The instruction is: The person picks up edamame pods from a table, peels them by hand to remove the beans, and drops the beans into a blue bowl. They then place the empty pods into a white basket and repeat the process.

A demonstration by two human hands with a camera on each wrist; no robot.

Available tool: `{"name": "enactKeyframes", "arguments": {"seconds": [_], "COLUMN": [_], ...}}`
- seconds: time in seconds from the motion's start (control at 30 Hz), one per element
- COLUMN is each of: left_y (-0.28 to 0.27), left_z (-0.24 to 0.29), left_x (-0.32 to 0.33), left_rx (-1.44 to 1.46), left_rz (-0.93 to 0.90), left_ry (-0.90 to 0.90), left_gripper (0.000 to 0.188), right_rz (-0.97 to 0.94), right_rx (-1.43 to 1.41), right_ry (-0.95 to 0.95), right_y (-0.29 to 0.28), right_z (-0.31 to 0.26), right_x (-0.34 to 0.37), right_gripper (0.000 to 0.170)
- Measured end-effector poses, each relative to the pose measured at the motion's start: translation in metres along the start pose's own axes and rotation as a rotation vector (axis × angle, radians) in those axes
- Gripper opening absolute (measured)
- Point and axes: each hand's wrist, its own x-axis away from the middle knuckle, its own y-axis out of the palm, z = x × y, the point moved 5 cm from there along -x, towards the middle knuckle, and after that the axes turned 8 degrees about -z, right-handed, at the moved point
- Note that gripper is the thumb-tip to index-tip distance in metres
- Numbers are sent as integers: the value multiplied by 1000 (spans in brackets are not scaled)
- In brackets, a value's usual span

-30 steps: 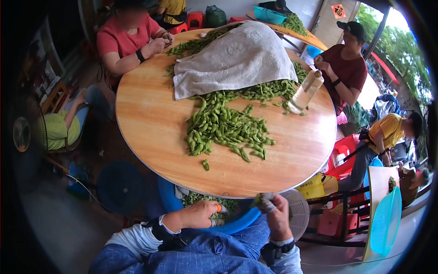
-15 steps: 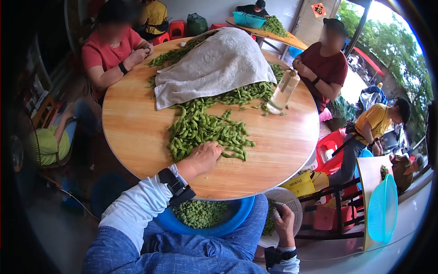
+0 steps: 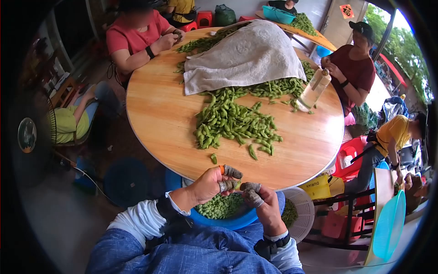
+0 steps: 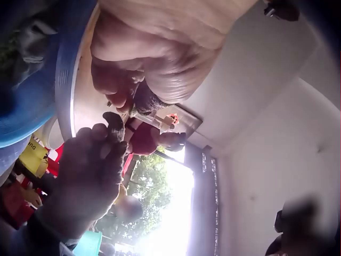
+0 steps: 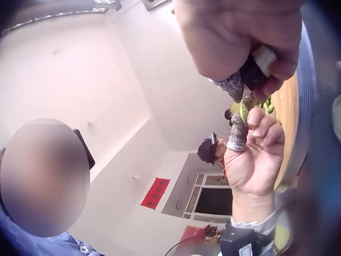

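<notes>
My left hand [image 3: 207,186] pinches a green soybean pod [image 5: 244,112] between its wrapped thumb and fingers, just off the round table's near edge. From the other side my right hand [image 3: 268,208] meets it, thumb and curled forefinger, both in grey wraps, right at the pod's end. An orange band shows on a left finger. Beneath both hands a blue tub [image 3: 244,219] holds shelled green beans [image 3: 219,206]. On the wooden table [image 3: 164,141] lies a heap of soybean pods [image 3: 235,121], with one single pod [image 3: 213,158] close to the near edge.
A pale cloth [image 3: 246,57] covers a larger heap behind; a clear bottle [image 3: 315,90] leans right of it in view. A white slotted basket [image 3: 306,219] with green bits stands right of my knee. Two people in red sit across the table.
The left hand reached to the pods on the table half a second ago and has come back to the right hand over the tub. The right hand has risen from the white basket.
</notes>
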Motion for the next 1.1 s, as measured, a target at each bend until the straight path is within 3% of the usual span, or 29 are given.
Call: {"name": "enactKeyframes", "arguments": {"seconds": [0.1, 0.43, 0.77, 0.93, 0.97, 1.1], "left_y": [7, 11, 3, 9, 8, 7], "left_z": [2, -3, -15, -17, -18, -20], "left_x": [10, 11, 12, 10, 8, 9], "left_rx": [36, -260, -232, -35, -96, -211], "left_rz": [14, 25, -2, -45, -54, -17], "left_ry": [20, 142, 170, 109, 166, 101], "left_gripper": [19, 19, 20, 27, 26, 31], "right_rz": [-122, -44, -123, -106, -97, -52], "right_rx": [-92, -110, -112, -63, -80, -124], "right_ry": [47, 118, 129, 131, 133, 120], "right_y": [11, 10, 17, 9, 12, 15], "right_z": [8, 13, 2, 17, 17, 15], "right_x": [-4, 3, 1, 3, 2, 0], "right_gripper": [25, 24, 15, 12, 11, 10]}}
